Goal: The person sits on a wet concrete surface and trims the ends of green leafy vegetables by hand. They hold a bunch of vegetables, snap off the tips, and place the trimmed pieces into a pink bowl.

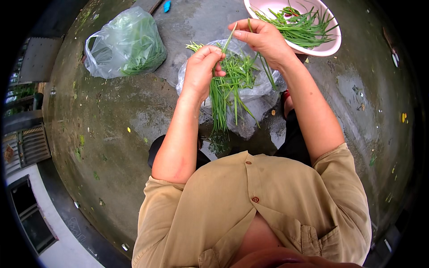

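Observation:
In the head view, my left hand (201,68) grips a bunch of long green leaves (221,109), likely Chinese chives. The pale stalk ends poke out above the fist, and the leaves hang down below it. My right hand (266,40) is raised to the right with thumb and forefinger pinched on a thin chive stalk (250,26). A few more blades dangle under that hand. Below both hands, loose chive pieces (243,68) lie on a crumpled clear plastic bag (261,90), which is spread over a grey stone slab (246,122).
A tied-handle clear plastic bag (125,42) full of greens stands at the upper left. At the upper right, a pale pink basin (330,50) holds more chives (301,28). A blue scrap (167,6) lies at the top. The concrete ground (110,110) looks wet.

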Demonstrator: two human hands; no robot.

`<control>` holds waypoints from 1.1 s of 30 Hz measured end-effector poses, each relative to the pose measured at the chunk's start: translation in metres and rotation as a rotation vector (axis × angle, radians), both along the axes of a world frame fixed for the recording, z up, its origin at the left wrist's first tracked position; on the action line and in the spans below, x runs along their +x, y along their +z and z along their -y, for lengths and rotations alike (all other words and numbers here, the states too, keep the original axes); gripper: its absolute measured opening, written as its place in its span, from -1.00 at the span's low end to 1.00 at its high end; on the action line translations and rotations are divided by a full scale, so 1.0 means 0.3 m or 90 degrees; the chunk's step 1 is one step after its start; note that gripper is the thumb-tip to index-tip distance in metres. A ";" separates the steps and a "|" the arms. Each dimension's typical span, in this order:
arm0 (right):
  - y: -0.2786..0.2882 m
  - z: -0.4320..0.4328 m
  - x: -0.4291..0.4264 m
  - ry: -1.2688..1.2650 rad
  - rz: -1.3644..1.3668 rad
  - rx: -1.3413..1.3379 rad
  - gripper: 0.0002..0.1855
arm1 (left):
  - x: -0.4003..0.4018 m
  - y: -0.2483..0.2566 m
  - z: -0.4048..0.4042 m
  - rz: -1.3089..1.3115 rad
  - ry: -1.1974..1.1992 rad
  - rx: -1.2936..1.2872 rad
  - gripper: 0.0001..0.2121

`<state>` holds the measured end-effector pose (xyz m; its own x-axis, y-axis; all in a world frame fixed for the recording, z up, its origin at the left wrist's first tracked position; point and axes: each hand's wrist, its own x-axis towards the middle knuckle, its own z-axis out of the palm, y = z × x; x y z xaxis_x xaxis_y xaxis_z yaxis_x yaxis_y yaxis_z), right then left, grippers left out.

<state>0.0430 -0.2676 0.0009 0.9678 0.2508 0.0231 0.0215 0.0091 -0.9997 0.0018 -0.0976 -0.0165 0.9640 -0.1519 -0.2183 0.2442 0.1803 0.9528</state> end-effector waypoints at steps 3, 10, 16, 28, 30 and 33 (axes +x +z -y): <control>-0.009 -0.009 0.000 0.000 -0.008 -0.005 -0.84 | -0.001 -0.003 0.000 0.006 -0.027 0.010 -0.91; -0.016 -0.006 0.000 0.004 -0.046 -0.025 -0.84 | -0.006 0.002 0.011 0.053 -0.009 0.044 -0.93; -0.013 0.001 0.004 0.041 -0.075 -0.047 -0.85 | -0.002 -0.006 0.002 0.043 -0.003 0.031 -0.92; -0.014 0.006 -0.005 0.006 0.185 -0.249 -0.85 | 0.000 -0.006 -0.011 0.025 -0.034 -0.003 -0.90; -0.002 0.014 -0.003 -0.006 0.224 -0.307 -0.86 | 0.003 0.001 -0.010 0.023 -0.024 -0.009 -0.90; 0.002 0.022 0.008 -0.057 0.218 -0.297 -0.85 | 0.003 0.007 -0.007 0.029 0.009 -0.016 -0.92</control>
<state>0.0454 -0.2743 0.0016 0.9427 0.2276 0.2441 0.3239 -0.4476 -0.8335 0.0027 -0.0954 -0.0145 0.9750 -0.1428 -0.1703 0.1978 0.2080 0.9579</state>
